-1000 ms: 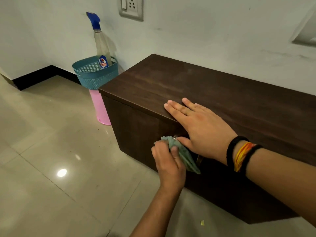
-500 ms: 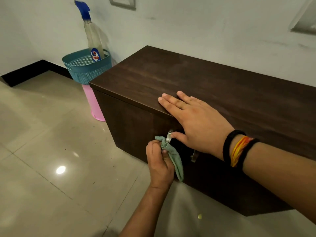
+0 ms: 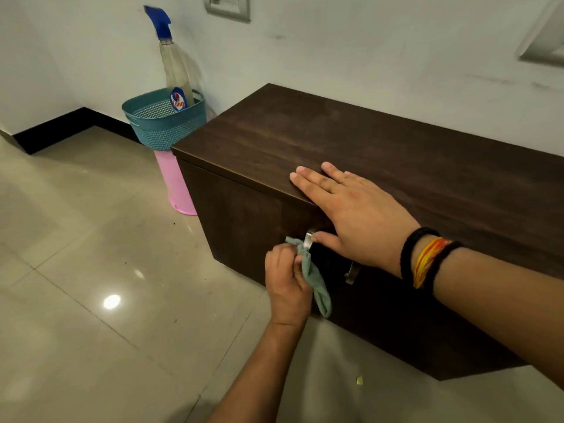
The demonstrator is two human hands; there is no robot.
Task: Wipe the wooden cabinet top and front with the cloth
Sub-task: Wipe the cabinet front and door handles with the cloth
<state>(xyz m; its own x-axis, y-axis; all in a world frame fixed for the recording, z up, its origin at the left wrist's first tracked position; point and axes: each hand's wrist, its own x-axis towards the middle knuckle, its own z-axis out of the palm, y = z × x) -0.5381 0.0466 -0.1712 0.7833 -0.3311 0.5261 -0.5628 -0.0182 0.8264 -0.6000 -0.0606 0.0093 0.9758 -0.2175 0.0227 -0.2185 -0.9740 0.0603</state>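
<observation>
A low dark wooden cabinet (image 3: 381,154) stands against the white wall. My right hand (image 3: 354,215) lies flat on the front edge of its top, fingers spread, thumb down over the front beside a metal handle (image 3: 309,239). My left hand (image 3: 287,285) is closed on a small grey-green cloth (image 3: 316,282), pressed against the cabinet front at that handle. The cloth's loose end hangs down. A second metal handle (image 3: 352,273) shows under my right wrist.
A teal basket (image 3: 158,126) holding a spray bottle (image 3: 175,71) sits on a pink stand (image 3: 177,187) left of the cabinet. Glossy beige floor tiles (image 3: 106,270) spread to the left. A small yellow scrap (image 3: 359,380) lies on the floor below the cabinet.
My left hand has worked the cloth around the handle, and the cloth's loose end now hangs lower. My right hand has stayed flat on the top edge. The camera view has shifted slightly.
</observation>
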